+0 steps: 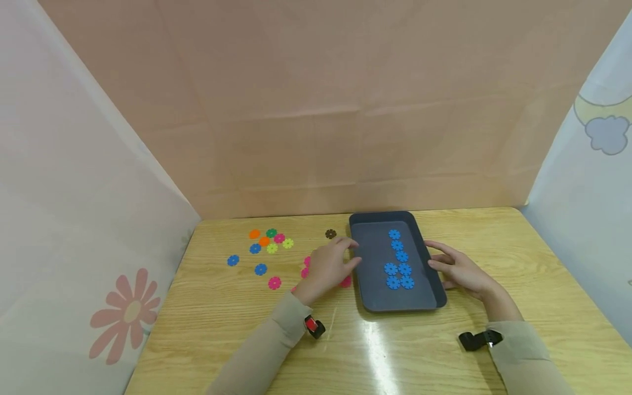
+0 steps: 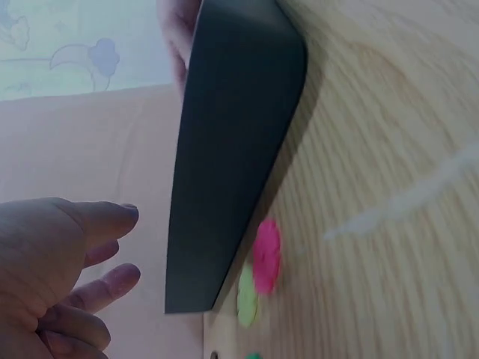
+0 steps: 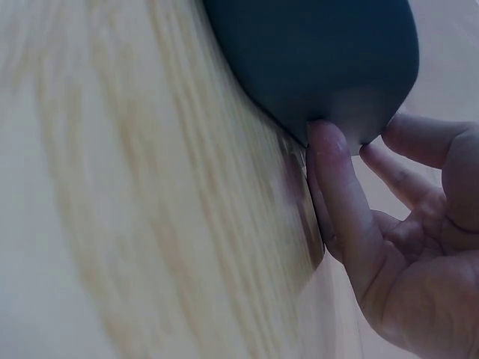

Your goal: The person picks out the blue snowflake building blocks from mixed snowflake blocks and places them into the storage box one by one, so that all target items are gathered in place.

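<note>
We see a dark grey tray (image 1: 372, 263) on the wooden tabletop (image 1: 197, 329), and inside it lie seven blue notched discs (image 1: 402, 256): four make a small square nearer to the person, and three go away from it in a line. The right hand (image 1: 464, 272) touches the tray's right side from outside, thumb on the wall and a fingertip at the rim; its grip is rather wide and only leans there. The left hand (image 1: 326, 266) is at the opposite rim, its grip parted, with nothing between thumb and forefinger (in the left wrist view we find these fingers apart from the wall). To the left of the tray we observe two orange discs (image 1: 254, 234), two yellow discs (image 1: 288, 243), one green disc (image 1: 271, 233), three loose blue discs (image 1: 260, 269), one brown disc (image 1: 331, 233) and several pink discs (image 1: 274, 283), some partly hidden by the left hand.
</note>
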Demonstrator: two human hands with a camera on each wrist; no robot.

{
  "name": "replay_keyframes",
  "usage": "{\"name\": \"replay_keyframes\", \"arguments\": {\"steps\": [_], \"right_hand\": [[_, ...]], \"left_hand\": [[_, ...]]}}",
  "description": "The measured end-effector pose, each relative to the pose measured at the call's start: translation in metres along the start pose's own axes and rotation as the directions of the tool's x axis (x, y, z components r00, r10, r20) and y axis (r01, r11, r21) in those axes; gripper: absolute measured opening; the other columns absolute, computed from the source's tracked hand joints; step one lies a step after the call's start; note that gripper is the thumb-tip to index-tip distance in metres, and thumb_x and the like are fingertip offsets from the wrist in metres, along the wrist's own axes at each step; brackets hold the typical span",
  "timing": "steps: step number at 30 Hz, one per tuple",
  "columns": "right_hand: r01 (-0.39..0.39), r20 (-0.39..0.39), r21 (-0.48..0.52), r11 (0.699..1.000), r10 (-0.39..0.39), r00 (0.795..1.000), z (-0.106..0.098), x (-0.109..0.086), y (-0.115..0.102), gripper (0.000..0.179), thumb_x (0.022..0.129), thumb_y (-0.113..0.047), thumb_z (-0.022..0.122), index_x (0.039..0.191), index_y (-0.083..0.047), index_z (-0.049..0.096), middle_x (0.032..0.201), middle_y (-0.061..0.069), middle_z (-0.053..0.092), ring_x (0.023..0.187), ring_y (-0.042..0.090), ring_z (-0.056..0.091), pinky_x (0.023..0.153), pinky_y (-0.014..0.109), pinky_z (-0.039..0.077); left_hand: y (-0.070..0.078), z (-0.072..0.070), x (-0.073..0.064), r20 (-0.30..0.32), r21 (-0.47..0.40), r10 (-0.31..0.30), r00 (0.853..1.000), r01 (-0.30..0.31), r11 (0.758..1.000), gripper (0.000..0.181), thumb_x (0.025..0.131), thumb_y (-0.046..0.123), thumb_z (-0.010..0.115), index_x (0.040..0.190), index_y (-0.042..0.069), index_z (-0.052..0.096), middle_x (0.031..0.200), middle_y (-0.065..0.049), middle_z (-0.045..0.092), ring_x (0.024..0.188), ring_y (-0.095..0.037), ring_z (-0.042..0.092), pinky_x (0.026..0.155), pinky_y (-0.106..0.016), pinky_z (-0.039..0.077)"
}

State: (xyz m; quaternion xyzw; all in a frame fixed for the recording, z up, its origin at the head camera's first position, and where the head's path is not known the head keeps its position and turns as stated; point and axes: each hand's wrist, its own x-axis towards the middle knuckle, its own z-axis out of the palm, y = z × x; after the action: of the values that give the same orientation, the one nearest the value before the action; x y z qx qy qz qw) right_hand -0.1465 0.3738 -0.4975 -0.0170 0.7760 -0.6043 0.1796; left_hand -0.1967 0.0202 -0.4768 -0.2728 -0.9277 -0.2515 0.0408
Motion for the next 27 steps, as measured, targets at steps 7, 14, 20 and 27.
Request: {"name": "replay_keyframes", "arguments": {"steps": [7, 14, 20, 27], "right_hand": [[0.007, 0.003, -0.004, 1.000, -0.007, 1.000, -0.002, 0.001, 0.003, 0.072, 0.109, -0.024, 0.057, 0.167, -0.012, 0.016, 0.156, 0.042, 0.026, 0.123, 0.047, 0.058, 0.079, 0.052, 0.061], [0.022, 0.001, -0.018, 1.000, -0.022, 1.000, -0.003, 0.002, 0.004, 0.071, 0.109, -0.026, 0.057, 0.167, -0.012, 0.017, 0.155, 0.041, 0.028, 0.128, 0.050, 0.053, 0.078, 0.052, 0.061], [0.023, -0.003, -0.035, 0.999, -0.023, 1.000, -0.003, 0.000, 0.006, 0.071, 0.110, -0.027, 0.056, 0.167, -0.012, 0.017, 0.156, 0.041, 0.026, 0.135, 0.056, 0.042, 0.079, 0.051, 0.061], [0.013, -0.002, -0.012, 1.000, -0.014, 1.000, -0.004, -0.001, 0.007, 0.071, 0.110, -0.027, 0.056, 0.167, -0.011, 0.017, 0.158, 0.041, 0.022, 0.130, 0.050, 0.052, 0.080, 0.052, 0.061]], "left_hand": [[-0.020, -0.011, -0.012, -0.064, -0.023, -0.046, 0.997, 0.045, 0.999, 0.039, 0.096, 0.038, 0.076, 0.128, 0.016, 0.071, 0.122, 0.001, 0.069, 0.047, -0.007, 0.045, 0.043, -0.025, 0.041], [-0.048, -0.024, -0.028, -0.137, 0.005, -0.097, 0.986, 0.098, 0.995, 0.038, 0.093, 0.037, 0.080, 0.124, 0.017, 0.073, 0.117, 0.001, 0.071, 0.060, -0.007, 0.056, 0.046, -0.023, 0.041], [-0.073, -0.037, -0.050, -0.122, -0.043, -0.202, 0.972, 0.198, 0.979, 0.039, 0.094, 0.033, 0.080, 0.125, 0.012, 0.072, 0.115, -0.002, 0.072, 0.069, -0.018, 0.065, 0.056, -0.031, 0.051], [-0.108, -0.052, -0.072, -0.150, -0.032, -0.294, 0.944, 0.293, 0.956, 0.039, 0.094, 0.035, 0.078, 0.124, 0.011, 0.073, 0.113, -0.005, 0.072, 0.083, -0.024, 0.069, 0.058, -0.035, 0.052]]}}
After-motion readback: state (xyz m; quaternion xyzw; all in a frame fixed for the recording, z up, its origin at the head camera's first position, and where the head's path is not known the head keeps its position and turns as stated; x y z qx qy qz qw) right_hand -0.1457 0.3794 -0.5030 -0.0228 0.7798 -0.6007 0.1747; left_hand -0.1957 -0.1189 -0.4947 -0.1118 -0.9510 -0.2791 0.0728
